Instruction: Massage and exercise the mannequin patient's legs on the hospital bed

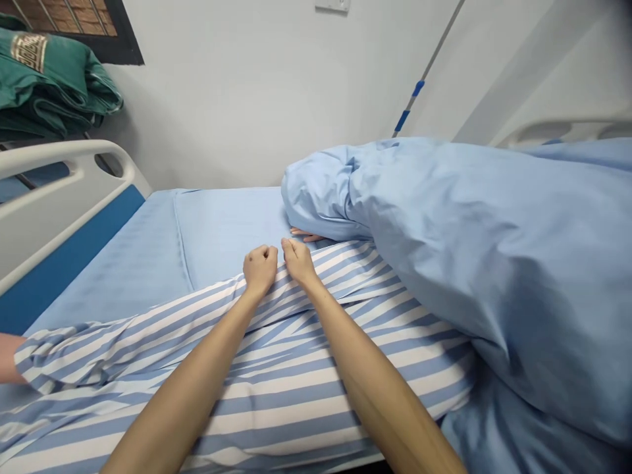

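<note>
A person's two bare hands gather a blue-and-white striped gown [276, 355] lying across a hospital bed, above a pale blue bed sheet [222, 230]. The left hand [260, 270] closes into a fist on the cloth, its fingers [264, 253] pressed together. The right hand [299, 260] sits just beside it, its fingertips [291, 245] pinching a fold of the stripes. Just beyond them, a third hand [306, 234] lies half under a bunched blue quilt [469, 263]. At the left edge, one forearm [7, 355] emerges from the gown's striped cuff. A white bed rail [59, 191] stands at left, a second bed rail [557, 133] at upper right. One pile of green cloth [49, 82] rests beyond the first rail.
</note>
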The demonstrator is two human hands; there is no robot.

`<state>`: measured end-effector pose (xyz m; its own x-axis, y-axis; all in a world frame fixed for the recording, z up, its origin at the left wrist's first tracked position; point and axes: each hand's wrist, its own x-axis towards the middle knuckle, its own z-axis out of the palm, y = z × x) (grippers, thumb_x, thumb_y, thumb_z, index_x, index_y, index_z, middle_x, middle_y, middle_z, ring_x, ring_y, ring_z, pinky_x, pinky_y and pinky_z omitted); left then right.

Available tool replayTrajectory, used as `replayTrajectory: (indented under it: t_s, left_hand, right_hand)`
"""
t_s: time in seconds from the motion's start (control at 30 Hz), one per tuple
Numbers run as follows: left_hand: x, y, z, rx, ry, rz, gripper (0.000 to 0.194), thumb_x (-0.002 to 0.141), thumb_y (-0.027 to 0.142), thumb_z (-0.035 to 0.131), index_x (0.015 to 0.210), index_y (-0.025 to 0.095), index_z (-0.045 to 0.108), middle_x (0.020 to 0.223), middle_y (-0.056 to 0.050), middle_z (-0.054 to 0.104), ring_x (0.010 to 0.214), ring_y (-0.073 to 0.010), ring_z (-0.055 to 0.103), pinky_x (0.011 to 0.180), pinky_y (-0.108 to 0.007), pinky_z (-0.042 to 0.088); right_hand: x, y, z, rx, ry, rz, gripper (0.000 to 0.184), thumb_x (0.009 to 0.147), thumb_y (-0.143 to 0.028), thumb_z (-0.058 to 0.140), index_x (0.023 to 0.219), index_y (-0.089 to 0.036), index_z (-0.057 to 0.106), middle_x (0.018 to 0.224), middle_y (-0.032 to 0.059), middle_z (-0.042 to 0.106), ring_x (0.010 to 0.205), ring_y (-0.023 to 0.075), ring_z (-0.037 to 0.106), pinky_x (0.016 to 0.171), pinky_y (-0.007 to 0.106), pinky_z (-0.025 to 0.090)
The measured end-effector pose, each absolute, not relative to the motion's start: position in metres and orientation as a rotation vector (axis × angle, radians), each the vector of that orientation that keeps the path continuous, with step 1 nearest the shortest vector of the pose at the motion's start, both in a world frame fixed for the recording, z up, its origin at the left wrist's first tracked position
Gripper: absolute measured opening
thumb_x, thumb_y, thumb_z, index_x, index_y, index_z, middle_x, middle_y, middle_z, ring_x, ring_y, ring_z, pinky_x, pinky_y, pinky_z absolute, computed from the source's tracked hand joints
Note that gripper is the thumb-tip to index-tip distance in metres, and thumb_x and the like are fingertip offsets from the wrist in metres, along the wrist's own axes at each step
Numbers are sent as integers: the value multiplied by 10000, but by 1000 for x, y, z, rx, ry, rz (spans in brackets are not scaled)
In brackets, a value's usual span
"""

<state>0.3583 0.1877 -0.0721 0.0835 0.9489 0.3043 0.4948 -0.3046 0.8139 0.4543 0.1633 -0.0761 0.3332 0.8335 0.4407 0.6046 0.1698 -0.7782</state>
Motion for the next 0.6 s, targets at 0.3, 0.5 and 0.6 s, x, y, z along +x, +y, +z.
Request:
replayTrajectory:
  t_s: [0.3,0.5,0.6]
  left_hand:
    - [406,191,-76,1683,1368,1228,325,766,332,355,477,189,394,487,24,430,517,-96,335,517,-236,247]
    - [404,189,-76,1767,1491,1160,353,793,356,325,508,192,456,562,-7,534,550,-112,376,547,-245,263]
    - [406,187,-75,1834,1499,1058,382,803,386,311,523,195,487,577,-18,554,561,-121,404,550,-247,273]
  right_hand:
    - [463,168,-74,-1296,-1016,556,339,818,-402,397,552,-192,413,517,-42,444,524,103,396,506,226,316]
    - [469,167,-62,-1516,-1125,474,350,841,-360,356,551,-190,454,540,-18,503,569,121,451,548,230,331]
    - [482,163,-54,-1694,-1383,258,326,839,-342,388,579,-189,512,619,22,575,648,144,503,625,242,334]
